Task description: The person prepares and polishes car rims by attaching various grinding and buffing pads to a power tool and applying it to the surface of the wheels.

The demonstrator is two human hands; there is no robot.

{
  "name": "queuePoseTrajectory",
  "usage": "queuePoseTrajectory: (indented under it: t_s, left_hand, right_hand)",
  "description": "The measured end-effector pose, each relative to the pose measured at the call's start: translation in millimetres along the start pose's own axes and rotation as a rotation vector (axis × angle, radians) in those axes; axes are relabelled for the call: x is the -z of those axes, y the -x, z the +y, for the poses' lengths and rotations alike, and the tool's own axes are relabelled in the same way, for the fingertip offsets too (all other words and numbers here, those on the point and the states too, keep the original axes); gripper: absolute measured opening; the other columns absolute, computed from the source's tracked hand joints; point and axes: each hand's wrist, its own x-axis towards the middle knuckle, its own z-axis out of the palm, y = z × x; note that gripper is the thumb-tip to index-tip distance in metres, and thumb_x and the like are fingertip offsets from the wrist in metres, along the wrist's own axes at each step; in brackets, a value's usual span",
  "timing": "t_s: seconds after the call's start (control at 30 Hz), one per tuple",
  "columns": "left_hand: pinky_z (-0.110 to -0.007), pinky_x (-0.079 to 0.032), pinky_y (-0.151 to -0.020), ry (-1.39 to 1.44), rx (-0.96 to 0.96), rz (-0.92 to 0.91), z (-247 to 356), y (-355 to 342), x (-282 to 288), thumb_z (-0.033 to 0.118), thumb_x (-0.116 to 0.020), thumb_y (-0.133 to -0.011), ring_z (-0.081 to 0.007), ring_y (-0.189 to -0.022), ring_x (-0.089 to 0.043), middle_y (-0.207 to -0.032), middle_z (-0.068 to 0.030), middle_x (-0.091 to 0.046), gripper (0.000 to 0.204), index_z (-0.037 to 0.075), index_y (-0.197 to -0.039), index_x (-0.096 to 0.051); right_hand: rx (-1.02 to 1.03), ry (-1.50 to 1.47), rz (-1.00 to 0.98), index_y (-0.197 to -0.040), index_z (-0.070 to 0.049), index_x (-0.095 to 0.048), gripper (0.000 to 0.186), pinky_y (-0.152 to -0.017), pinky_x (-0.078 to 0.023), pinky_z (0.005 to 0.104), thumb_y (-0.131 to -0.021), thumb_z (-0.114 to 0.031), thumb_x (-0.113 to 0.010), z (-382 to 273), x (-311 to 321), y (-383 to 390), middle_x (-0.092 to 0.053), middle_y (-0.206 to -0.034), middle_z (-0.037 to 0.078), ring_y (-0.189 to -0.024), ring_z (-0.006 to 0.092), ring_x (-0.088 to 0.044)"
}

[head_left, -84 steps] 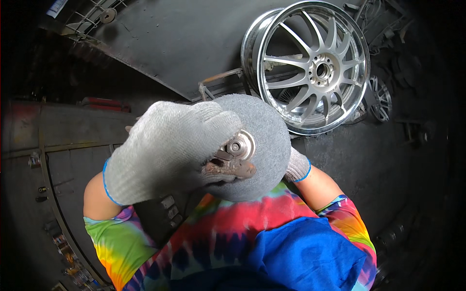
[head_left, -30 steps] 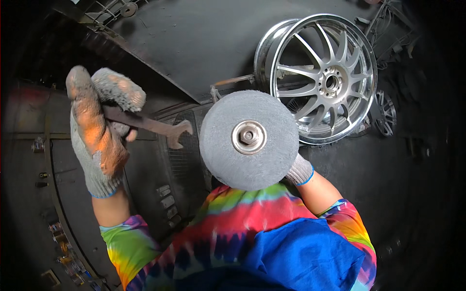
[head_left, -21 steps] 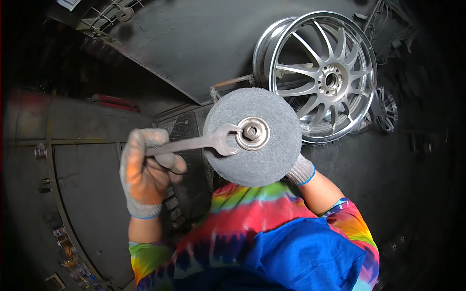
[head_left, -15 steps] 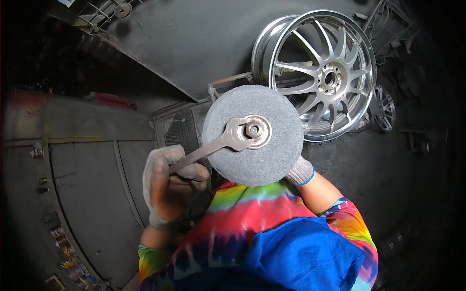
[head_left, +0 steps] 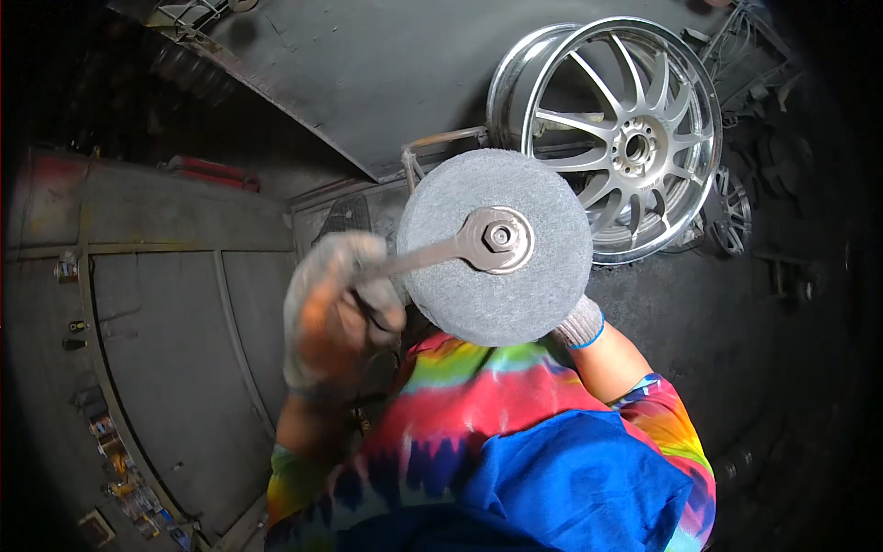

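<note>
Left hand [head_left: 336, 313], gloved in pale knit with orange-stained palm and fingers, grasps the handle of a metal wrench [head_left: 418, 260]; fingers curl around it, a bit blurred. Wrench runs from the hand rightward and slightly up across the face of a round gray disc [head_left: 552, 285], its open end set around the hex nut [head_left: 499, 236] at the disc's center; how deep it sits, can't tell. Shiny metal washer [head_left: 526, 241] rings the nut, partly covered by the wrench head. Disc is mid-view, face toward the camera, just in front of the person's chest. Right hand [head_left: 579, 324], same kind of glove with blue edging at the cuff, is at the disc's lower right edge, mostly hidden behind it; fingers out of sight, so can't tell whether they grip anything. Silver multi-spoke wheel [head_left: 628, 136] with polished lip stands tilted beyond the disc, upper right, partly overlapped by it. Smaller wheel [head_left: 734, 216] farther right, in shadow. Bent metal bar [head_left: 441, 138] left of the big wheel. Person wears a tie-dye shirt [head_left: 478, 386], blue cloth [head_left: 589, 478] over its front.
</note>
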Motion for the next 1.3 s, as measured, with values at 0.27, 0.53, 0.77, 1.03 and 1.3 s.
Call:
queuePoseTrajectory:
  t_s: [0.27, 0.53, 0.77, 1.03, 1.3]
  left_hand:
    - [-0.018, -0.044, -0.033, -0.338, -0.124, -0.328, 8.9, -164.8, -31.0, 0.028, -0.059, -0.093, -0.0111, -0.048, -0.061, -0.069, -0.0051, -0.063, 0.03, -0.001, -0.103, -0.06]
    - [-0.041, -0.053, -0.071, -1.623, -0.612, -0.829, 43.5, -159.1, -179.2, 0.028, -0.059, -0.075, -0.0318, -0.076, -0.068, -0.077, -0.0182, -0.068, 0.028, 0.003, -0.078, -0.071]
    - [-0.039, -0.045, -0.056, -1.587, -1.62, -0.397, -11.9, -40.4, -174.8, 0.016, -0.059, -0.067, -0.0249, -0.059, -0.057, -0.063, -0.0112, -0.059, 0.014, 0.004, -0.074, -0.063]
    - [-0.04, -0.052, -0.066, -1.062, -1.388, -0.682, -9.1, 7.7, -66.7, 0.016, -0.057, -0.081, -0.0288, -0.078, -0.061, -0.084, -0.0136, -0.061, 0.021, -0.001, -0.091, -0.061]
    - [-0.033, -0.049, -0.06, -0.391, -1.007, 0.494, -48.7, -26.1, -5.2, 0.033, -0.045, -0.094, -0.0272, -0.074, -0.061, -0.087, -0.0175, -0.061, 0.036, -0.002, -0.091, -0.052]
  right_hand:
    - [-0.068, -0.148, -0.078, -0.143, -0.01, -0.033, 0.047, -0.108, -0.036, 0.0424, -0.102, -0.033, -0.032, 13.1, 3.8, -13.8, -0.043, -0.141, 0.011, -0.127, 0.0243, -0.045]
    - [0.281, 1.022, -0.172, -0.145, -0.011, -0.028, 0.047, -0.114, -0.024, 0.041, -0.102, -0.03, -0.033, 1.4, -40.7, -16.1, -0.031, -0.149, 0.01, -0.135, 0.0234, -0.032]
    - [0.14, 0.667, -0.22, -0.143, -0.01, -0.032, 0.046, -0.111, -0.028, 0.0383, -0.102, -0.029, -0.036, -15.2, -39.1, -20.7, -0.038, -0.143, 0.009, -0.131, 0.0237, -0.038]
    - [0.273, 0.099, -0.309, -0.139, -0.009, -0.037, 0.043, -0.107, -0.037, 0.0371, -0.101, -0.029, -0.038, -26.7, 13.2, -61.7, -0.05, -0.133, 0.009, -0.123, 0.0243, -0.048]
    - [0.306, 0.319, -0.071, -0.14, -0.011, -0.035, 0.044, -0.108, -0.036, 0.0391, -0.101, -0.031, -0.037, -28.1, 12.2, -51.1, -0.048, -0.136, 0.01, -0.125, 0.0241, -0.046]
